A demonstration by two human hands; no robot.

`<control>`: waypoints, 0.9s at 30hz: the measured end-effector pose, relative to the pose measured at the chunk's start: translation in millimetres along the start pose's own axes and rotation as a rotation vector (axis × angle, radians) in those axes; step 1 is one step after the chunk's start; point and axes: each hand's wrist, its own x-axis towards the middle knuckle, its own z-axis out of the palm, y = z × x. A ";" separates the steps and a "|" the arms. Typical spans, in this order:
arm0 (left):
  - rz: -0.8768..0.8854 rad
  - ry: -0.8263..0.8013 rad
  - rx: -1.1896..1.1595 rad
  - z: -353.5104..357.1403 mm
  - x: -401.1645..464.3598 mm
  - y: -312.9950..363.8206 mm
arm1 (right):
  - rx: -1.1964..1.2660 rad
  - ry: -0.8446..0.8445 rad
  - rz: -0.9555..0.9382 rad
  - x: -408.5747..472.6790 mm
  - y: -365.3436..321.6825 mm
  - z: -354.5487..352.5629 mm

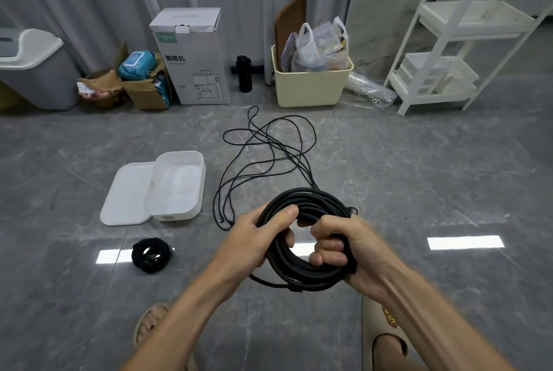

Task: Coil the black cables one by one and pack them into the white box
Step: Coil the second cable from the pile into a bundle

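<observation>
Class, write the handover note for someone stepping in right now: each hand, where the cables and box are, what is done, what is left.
Left hand and right hand both grip the thick coiled cable in the air.
Small finished coil lies on the floor near the white box, which is open and holds no cable, its lid beside it.
Thin loose cable is spread on the floor.
Left: coil the loose cable, pack all three.

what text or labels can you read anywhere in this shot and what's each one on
"咖啡机": large dark characters on the front of the white carton standing by the curtain.
Small grey line just under those characters: too small to read.
Green brand mark near the carton's top edge: blurred, unreadable.
Short code beside the machine drawing on the carton: too blurred to be sure.
Label on the teal pack in the brown cardboard box: unreadable.
White box and the black cables: no text visible.
</observation>
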 end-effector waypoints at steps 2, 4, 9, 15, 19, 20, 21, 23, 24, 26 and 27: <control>0.018 0.046 0.017 2.6 1.8 -3.1 | -0.023 -0.006 -0.008 2.0 1.5 -2.0; 0.041 0.071 0.040 4.1 2.0 -5.2 | -0.089 0.004 -0.045 5.5 2.5 -4.1; 0.109 0.051 0.080 6.7 1.1 -5.1 | -0.401 0.185 -0.226 9.6 5.3 -11.4; 0.118 -0.052 0.072 4.0 -0.5 -4.5 | -0.231 -0.094 -0.085 3.7 -4.5 -17.4; 0.102 -0.056 0.016 5.5 -2.3 -2.6 | -0.212 -0.020 -0.082 3.4 -2.8 -15.4; 0.098 -0.046 -0.017 7.0 -2.4 -1.5 | -0.207 0.023 -0.114 4.3 -2.2 -14.1; 0.090 -0.030 -0.054 8.3 -2.1 -0.5 | -0.200 0.056 -0.147 5.8 -1.8 -13.3; 0.072 0.016 -0.074 7.3 1.1 -2.6 | -0.192 0.102 -0.190 8.5 -1.1 -13.0; 0.068 0.037 -0.060 5.4 3.5 -4.2 | -0.193 0.115 -0.202 9.0 -0.6 -13.3; 0.092 0.075 -0.020 0.5 5.7 -4.1 | -0.197 0.125 -0.213 9.8 0.7 -14.3; 0.114 0.099 -0.003 -1.8 6.6 -2.7 | -0.200 0.125 -0.216 9.6 0.9 -14.7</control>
